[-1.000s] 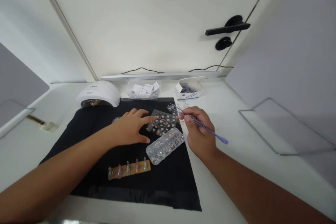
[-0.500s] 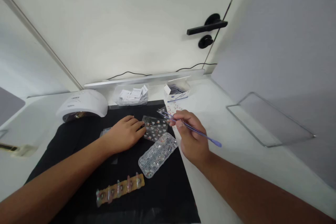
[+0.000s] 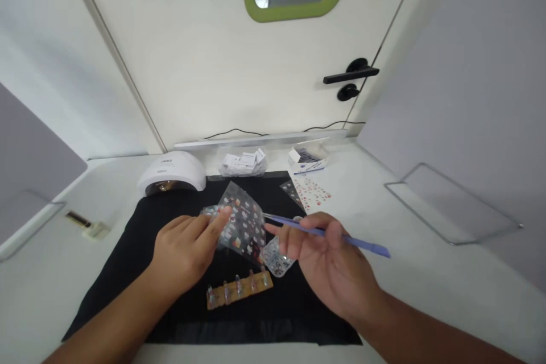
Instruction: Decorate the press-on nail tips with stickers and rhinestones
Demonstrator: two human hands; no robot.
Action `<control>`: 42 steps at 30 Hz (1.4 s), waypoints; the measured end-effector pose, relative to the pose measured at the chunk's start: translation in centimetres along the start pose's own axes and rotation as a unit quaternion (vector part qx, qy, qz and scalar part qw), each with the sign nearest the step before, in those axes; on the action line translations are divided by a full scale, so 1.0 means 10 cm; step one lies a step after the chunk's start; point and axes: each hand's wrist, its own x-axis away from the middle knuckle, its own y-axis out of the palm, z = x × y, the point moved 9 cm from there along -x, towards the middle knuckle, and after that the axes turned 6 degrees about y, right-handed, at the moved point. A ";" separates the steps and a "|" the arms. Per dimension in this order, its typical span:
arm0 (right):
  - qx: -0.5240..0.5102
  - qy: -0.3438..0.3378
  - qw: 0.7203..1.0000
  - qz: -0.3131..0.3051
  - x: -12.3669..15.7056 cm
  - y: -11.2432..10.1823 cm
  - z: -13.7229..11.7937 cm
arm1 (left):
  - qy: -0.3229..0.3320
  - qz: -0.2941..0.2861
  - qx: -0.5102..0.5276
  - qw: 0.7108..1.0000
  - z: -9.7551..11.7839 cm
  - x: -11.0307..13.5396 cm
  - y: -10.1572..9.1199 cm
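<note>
My left hand [image 3: 183, 247] pinches the left part of a clear sticker sheet [image 3: 245, 222] with small white and red figures, held tilted above the black mat [image 3: 170, 318]. My right hand [image 3: 336, 264] is closed round purple tweezers [image 3: 356, 243]; their metal tips point left to the sheet's right edge. Two fingers of that hand reach close to the sheet; whether they touch it I cannot tell. Below, partly hidden by sheet and hand, lies a clear compartment box of rhinestones [image 3: 277, 261]. In front is a yellowish strip with several decorated nail tips [image 3: 239, 290].
A white nail lamp [image 3: 173, 170] stands back left, beside a clear tub of white packets [image 3: 243, 164] and an open small box [image 3: 307, 159]. More sticker sheets [image 3: 313, 192] lie at the right. A polish bottle [image 3: 91, 227] lies left. Wire frames [image 3: 452, 205] flank the table.
The sticker sheet has come up off the mat in my left hand. My right hand has turned palm up with the tweezers, nearer to the sheet. The view has tilted up and leftward.
</note>
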 end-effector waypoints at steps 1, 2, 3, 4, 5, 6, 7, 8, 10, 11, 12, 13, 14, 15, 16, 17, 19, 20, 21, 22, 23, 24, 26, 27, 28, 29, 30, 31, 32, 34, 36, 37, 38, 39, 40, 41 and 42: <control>-0.015 0.013 1.000 0.000 0.02 0.06 0.05 | -0.001 0.015 0.005 1.000 0.01 0.01 -0.04; -0.028 0.022 0.999 0.002 0.03 0.11 0.09 | -0.001 0.030 0.012 0.999 0.01 0.03 -0.07; -0.039 0.028 0.999 0.006 0.04 0.14 0.13 | -0.001 0.043 0.018 0.999 0.00 0.03 -0.10; -0.047 0.032 0.998 0.012 0.04 0.16 0.16 | -0.004 0.056 0.024 0.998 -0.01 0.04 -0.12; -0.054 0.036 0.998 0.019 0.05 0.17 0.19 | -0.009 0.067 0.029 0.997 -0.03 0.05 -0.15; -0.060 0.040 0.997 0.026 0.04 0.18 0.20 | -0.015 0.077 0.034 0.996 -0.06 0.05 -0.16; -0.066 0.046 0.996 0.030 0.04 0.18 0.22 | -0.023 0.085 0.038 0.995 -0.09 0.06 -0.17; -0.073 0.052 0.995 0.032 0.03 0.19 0.23 | -0.030 0.090 0.043 0.995 -0.12 0.07 -0.18; -0.085 0.054 0.994 0.028 -0.01 0.22 0.24 | -0.039 0.091 0.058 0.993 -0.17 0.10 -0.16; -0.088 0.049 0.995 0.023 -0.04 0.24 0.23 | -0.041 0.089 0.070 0.993 -0.18 0.12 -0.14; -0.088 0.039 0.995 0.017 -0.08 0.25 0.21 | -0.041 0.086 0.086 0.992 -0.19 0.13 -0.12; -0.084 0.027 0.996 0.012 -0.12 0.26 0.19 | -0.041 0.082 0.107 0.990 -0.20 0.15 -0.09; -0.076 0.014 0.997 0.007 -0.17 0.26 0.17 | -0.042 0.078 0.133 0.987 -0.20 0.16 -0.06; -0.065 0.002 0.998 0.004 -0.20 0.25 0.16 | -0.044 0.073 0.166 0.983 -0.20 0.17 -0.03; -0.055 -0.008 0.998 0.001 -0.24 0.24 0.15 | -0.046 0.067 0.205 0.975 -0.19 0.18 0.00; -0.044 -0.018 0.999 -0.001 -0.26 0.22 0.15 | -0.052 0.060 0.249 0.965 -0.19 0.18 0.04; -0.025 -0.036 0.999 -0.006 -0.26 0.17 0.14 | -0.075 0.055 0.347 0.933 -0.17 0.19 0.10; -0.017 -0.044 0.999 -0.008 -0.25 0.15 0.14 | -0.094 0.057 0.396 0.911 -0.17 0.19 0.13; -0.011 -0.052 0.999 -0.010 -0.23 0.13 0.14 | -0.117 0.062 0.443 0.887 -0.17 0.20 0.16; -0.004 -0.059 0.998 -0.011 -0.21 0.11 0.14 | -0.141 0.065 0.486 0.860 -0.17 0.22 0.18; 0.002 -0.065 0.998 -0.013 -0.19 0.10 0.14 | -0.164 0.065 0.524 0.833 -0.17 0.23 0.21; 0.009 -0.070 0.997 -0.015 -0.17 0.09 0.14 | -0.185 0.061 0.557 0.807 -0.16 0.24 0.24; 0.023 -0.078 0.996 -0.020 -0.14 0.09 0.14 | -0.219 0.045 0.610 0.761 -0.14 0.26 0.30; 0.031 -0.082 0.996 -0.023 -0.13 0.09 0.14 | -0.233 0.037 0.630 0.740 -0.13 0.27 0.32; 0.040 -0.085 0.995 -0.027 -0.13 0.10 0.14 | -0.245 0.031 0.645 0.723 -0.13 0.28 0.33; 0.050 -0.088 0.994 -0.031 -0.12 0.11 0.15 | -0.257 0.027 0.656 0.709 -0.13 0.29 0.35; 0.059 -0.090 0.994 -0.035 -0.12 0.12 0.15 | -0.265 0.024 0.663 0.699 -0.14 0.31 0.36; 0.067 -0.091 0.993 -0.039 -0.11 0.13 0.16 | -0.273 0.022 0.667 0.693 -0.15 0.32 0.37; 0.075 -0.091 0.992 -0.043 -0.11 0.13 0.18 | -0.280 0.020 0.668 0.690 -0.16 0.33 0.38; 0.090 -0.089 0.991 -0.047 -0.09 0.12 0.22 | -0.296 0.017 0.661 0.689 -0.18 0.36 0.42; 0.102 -0.090 0.990 -0.045 -0.07 0.11 0.25 | -0.317 0.014 0.651 0.690 -0.18 0.39 0.47; 0.106 -0.091 0.989 -0.043 -0.06 0.10 0.27 | -0.328 0.015 0.644 0.690 -0.18 0.41 0.49; 0.110 -0.093 0.989 -0.041 -0.06 0.09 0.28 | -0.339 0.017 0.639 0.690 -0.18 0.42 0.51; 0.113 -0.094 0.988 -0.039 -0.06 0.09 0.29 | -0.350 0.020 0.633 0.690 -0.18 0.43 0.53; 0.115 -0.095 0.988 -0.037 -0.05 0.09 0.29 | -0.361 0.022 0.628 0.689 -0.18 0.43 0.54; 0.116 -0.096 0.988 -0.036 -0.06 0.10 0.29 | -0.370 0.025 0.623 0.689 -0.18 0.44 0.54; 0.118 -0.096 0.988 -0.034 -0.06 0.10 0.29 | -0.379 0.027 0.619 0.688 -0.18 0.44 0.55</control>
